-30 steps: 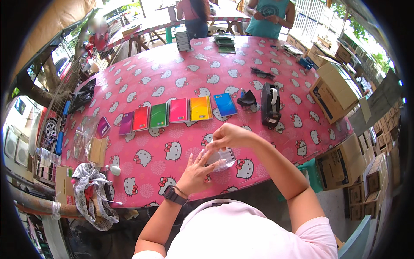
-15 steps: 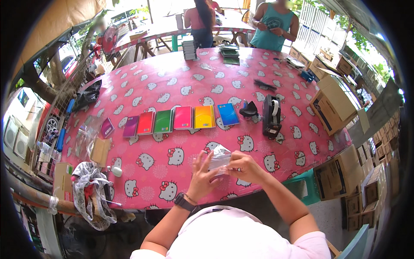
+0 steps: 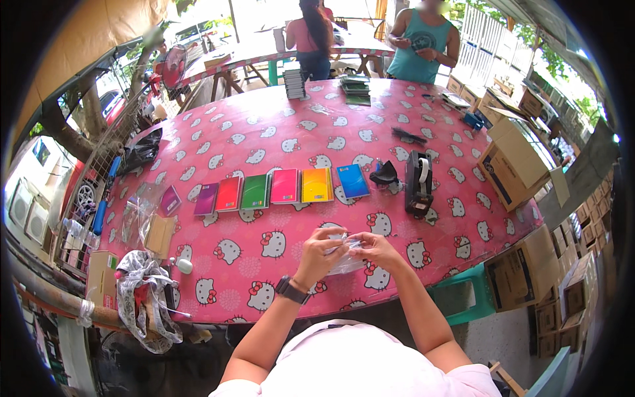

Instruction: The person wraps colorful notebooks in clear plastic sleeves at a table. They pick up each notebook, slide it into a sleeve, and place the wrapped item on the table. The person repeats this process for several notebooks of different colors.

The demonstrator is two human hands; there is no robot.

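Close to the table's near edge, a crinkled clear plastic bag [image 3: 345, 266] is pinched between my two hands. My left hand [image 3: 319, 255], with a dark watch on its wrist, has its fingers closed on the bag's left side. The fingertips of my right hand [image 3: 377, 251] grip it from the other side; whether anything lies inside is hidden by fingers and glare. Beyond the hands runs a row of small spiral notebooks: purple [image 3: 206, 199], red [image 3: 228, 194], green [image 3: 254, 191], pink [image 3: 284, 186], yellow [image 3: 317, 185] and blue [image 3: 352, 181].
Right of the row stands a black tape dispenser [image 3: 418, 185]. Stacked notebooks [image 3: 294, 85] sit at the far edge. Plastic bags [image 3: 135, 215] and a patterned cloth [image 3: 142, 288] lie left. Cardboard boxes [image 3: 512, 165] line the right. Across the table stands a person in a teal top [image 3: 423, 49].
My hands have come closer together and the left has turned inward over the plastic bag, which now hangs lower and more crumpled between them. The view has shifted slightly.
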